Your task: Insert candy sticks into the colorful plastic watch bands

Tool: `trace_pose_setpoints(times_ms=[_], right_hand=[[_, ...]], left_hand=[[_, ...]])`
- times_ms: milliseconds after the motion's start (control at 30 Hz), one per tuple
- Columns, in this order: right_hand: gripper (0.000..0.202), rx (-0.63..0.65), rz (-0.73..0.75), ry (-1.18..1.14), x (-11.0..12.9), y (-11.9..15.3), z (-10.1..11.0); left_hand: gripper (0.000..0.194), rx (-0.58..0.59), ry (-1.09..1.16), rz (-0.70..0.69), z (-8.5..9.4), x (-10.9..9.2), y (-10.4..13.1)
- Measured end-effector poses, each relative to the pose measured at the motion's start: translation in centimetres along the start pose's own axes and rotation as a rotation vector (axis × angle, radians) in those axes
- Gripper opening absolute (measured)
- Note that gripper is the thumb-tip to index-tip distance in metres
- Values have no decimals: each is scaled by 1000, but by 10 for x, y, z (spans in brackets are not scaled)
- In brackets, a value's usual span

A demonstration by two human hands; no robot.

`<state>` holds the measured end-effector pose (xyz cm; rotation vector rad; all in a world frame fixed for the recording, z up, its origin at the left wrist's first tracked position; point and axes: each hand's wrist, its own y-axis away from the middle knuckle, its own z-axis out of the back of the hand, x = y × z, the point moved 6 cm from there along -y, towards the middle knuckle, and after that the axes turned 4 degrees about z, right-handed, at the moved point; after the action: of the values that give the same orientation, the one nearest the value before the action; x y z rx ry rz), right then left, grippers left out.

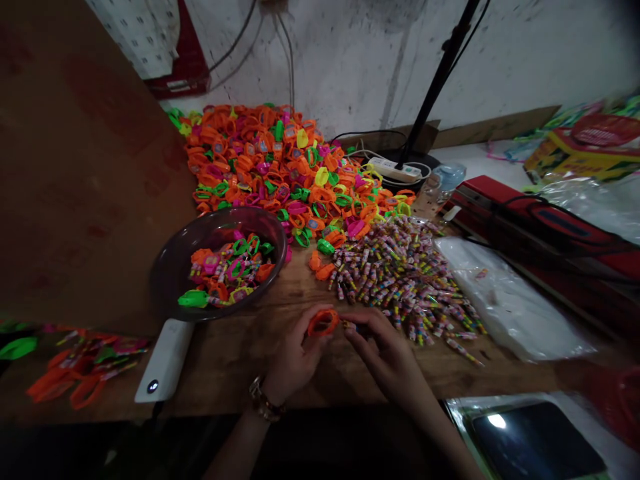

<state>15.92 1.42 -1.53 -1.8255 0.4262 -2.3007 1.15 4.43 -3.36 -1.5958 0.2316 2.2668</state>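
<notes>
In my left hand point(295, 357) is an orange toy watch point(323, 323), its band curled into a loop between thumb and fingers. My right hand point(383, 347) pinches a small wrapped candy roll point(349, 325) beside the watch's right edge; fingers partly cover it. Behind my right hand spreads a heap of similar little rolls point(400, 267) in printed wrappers. Farther back lies a large pile of toy watches point(260, 153), mostly orange, with green, pink and yellow ones. A dark round bowl point(170, 267) to the left contains several watches and rolls.
A white scale-like device point(165, 367) sticks out below the bowl. Cardboard point(90, 167) rises at the left. Clear plastic bags point(510, 300) lie right, near a red sealer-like machine point(550, 227). A power strip point(395, 170) sits by a black pole point(435, 87). A dark phone-like slab point(540, 443) is front right.
</notes>
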Motion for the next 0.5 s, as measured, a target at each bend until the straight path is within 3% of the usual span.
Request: trace_pose_setpoints(times_ms=[200, 333, 500], right_hand=[[18, -66, -13, 17, 4, 5, -4], [20, -115, -85, 21, -9, 10, -8], [32, -5, -215, -51, -23, 15, -14]], left_hand=[[37, 14, -247, -104, 0, -8, 3], [38, -4, -354, -188, -1, -11, 7], [40, -37, -464, -351, -1, -14, 15]])
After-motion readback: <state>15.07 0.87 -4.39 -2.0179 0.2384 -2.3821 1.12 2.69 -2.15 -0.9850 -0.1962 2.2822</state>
